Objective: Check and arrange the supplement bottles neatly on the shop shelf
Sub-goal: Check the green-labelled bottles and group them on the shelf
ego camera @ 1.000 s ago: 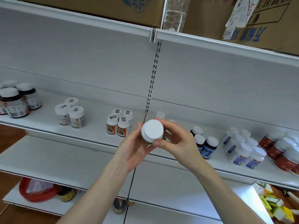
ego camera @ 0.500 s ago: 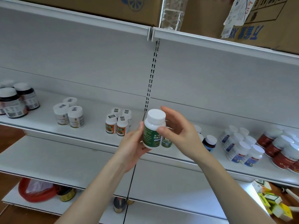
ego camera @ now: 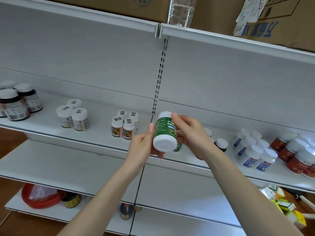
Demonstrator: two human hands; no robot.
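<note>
The green bottle (ego camera: 166, 131) is tipped, base toward us, cap toward the shelf (ego camera: 98, 123)!
Underneath, the left hand (ego camera: 142, 148) cradles it; the right hand (ego camera: 192, 133) pinches near the cap.

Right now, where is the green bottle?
In the head view's middle, the green bottle is held between the left hand and right hand, right of the orange-labelled bottles.

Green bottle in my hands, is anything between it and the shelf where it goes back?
Nothing visible blocks it. The green bottle is held in front of the shelf; a second green-labelled bottle stands there behind it, mostly hidden.
</note>
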